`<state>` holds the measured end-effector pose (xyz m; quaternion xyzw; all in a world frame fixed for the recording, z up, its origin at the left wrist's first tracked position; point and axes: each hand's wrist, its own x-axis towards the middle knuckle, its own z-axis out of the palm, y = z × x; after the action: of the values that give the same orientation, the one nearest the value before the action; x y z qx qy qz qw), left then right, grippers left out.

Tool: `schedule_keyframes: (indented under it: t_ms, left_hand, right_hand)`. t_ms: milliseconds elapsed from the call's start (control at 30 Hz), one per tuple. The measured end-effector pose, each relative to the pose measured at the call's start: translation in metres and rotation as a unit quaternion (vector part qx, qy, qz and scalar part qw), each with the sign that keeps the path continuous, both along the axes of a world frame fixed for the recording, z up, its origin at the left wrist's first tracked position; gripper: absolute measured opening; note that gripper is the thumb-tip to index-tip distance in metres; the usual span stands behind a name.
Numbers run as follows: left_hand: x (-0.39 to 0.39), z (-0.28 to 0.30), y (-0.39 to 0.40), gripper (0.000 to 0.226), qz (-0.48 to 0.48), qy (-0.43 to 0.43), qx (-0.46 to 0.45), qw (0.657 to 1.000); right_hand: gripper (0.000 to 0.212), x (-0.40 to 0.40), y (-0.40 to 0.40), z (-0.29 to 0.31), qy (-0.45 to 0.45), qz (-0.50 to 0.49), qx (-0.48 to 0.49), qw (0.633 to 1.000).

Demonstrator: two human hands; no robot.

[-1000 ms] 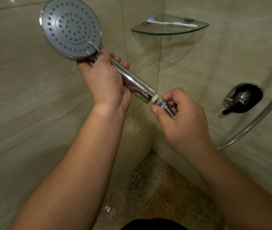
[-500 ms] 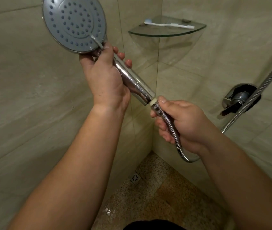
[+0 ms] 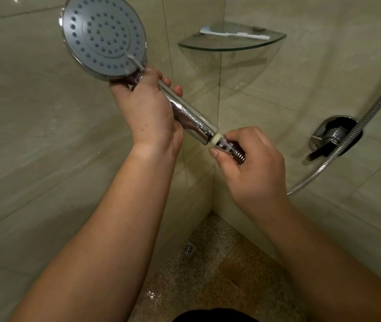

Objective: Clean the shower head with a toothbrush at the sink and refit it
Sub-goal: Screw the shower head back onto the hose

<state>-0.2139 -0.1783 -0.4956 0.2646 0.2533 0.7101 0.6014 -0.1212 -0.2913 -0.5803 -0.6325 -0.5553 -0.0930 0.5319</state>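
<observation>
My left hand [image 3: 149,112] grips the chrome handle of the round shower head [image 3: 103,36], whose grey nozzle face points toward me at the upper left. The handle slants down to the right and ends in a cream threaded collar. My right hand [image 3: 252,163] pinches the chrome hose nut [image 3: 230,147] right against that collar. The ribbed metal hose [image 3: 356,133] loops from under my right hand up to the right edge. A white toothbrush [image 3: 233,34] lies on the glass corner shelf [image 3: 231,46].
Beige tiled walls meet in a corner behind my hands. A chrome mixer tap with a lever [image 3: 331,138] sits on the right wall behind the hose. A small square floor drain [image 3: 188,248] is in the speckled floor below.
My right hand shifted its grip from around the hose back to pinching the nut at the collar. The hose loop swung out from under my hand to the right. The shower head tilted slightly.
</observation>
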Motion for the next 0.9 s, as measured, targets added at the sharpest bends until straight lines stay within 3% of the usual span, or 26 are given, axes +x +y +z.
schedule_keyframes:
  t_ms: [133, 267, 333, 467, 600, 667, 767, 833, 900]
  left_hand:
    - [-0.001, -0.001, 0.000, 0.020, -0.008, -0.005, 0.009, 1.000]
    - [-0.001, -0.004, -0.001, 0.019, -0.020, 0.008, 0.028, 0.999]
    - [0.000, -0.005, -0.001, 0.019, -0.018, 0.013, 0.022, 1.000]
    - [0.002, -0.007, -0.001, 0.019, -0.015, 0.008, 0.017, 1.000]
    - [0.001, -0.009, -0.003, 0.019, -0.030, 0.003, 0.037, 0.999]
    - [0.001, -0.008, -0.004, 0.020, -0.022, -0.003, 0.024, 0.999]
    - [0.003, -0.005, -0.003, 0.023, 0.008, -0.016, 0.005, 1.000]
    - [0.004, -0.004, -0.003, 0.023, 0.019, -0.015, -0.004, 1.000]
    - [0.005, -0.005, -0.004, 0.023, 0.023, -0.014, -0.012, 1.000]
  right_hand:
    - [0.022, 0.002, 0.000, 0.001, 0.072, 0.043, -0.047, 0.995]
    - [0.045, 0.006, 0.003, 0.006, 0.201, 0.111, -0.162, 0.960]
    - [0.034, 0.009, 0.003, 0.007, 0.268, 0.138, -0.142, 0.943]
    - [0.017, 0.004, 0.003, 0.001, 0.222, 0.113, -0.097, 0.964]
    - [0.026, 0.010, 0.005, 0.004, 0.366, 0.224, -0.199, 0.881]
    - [0.022, 0.011, 0.002, 0.006, 0.325, 0.199, -0.177, 0.907]
    - [0.019, 0.003, -0.001, 0.004, 0.152, 0.064, -0.061, 0.984]
    - [0.018, -0.001, -0.002, 0.002, 0.032, -0.001, -0.003, 0.999]
    - [0.017, -0.002, -0.001, 0.000, -0.013, -0.030, 0.019, 0.999]
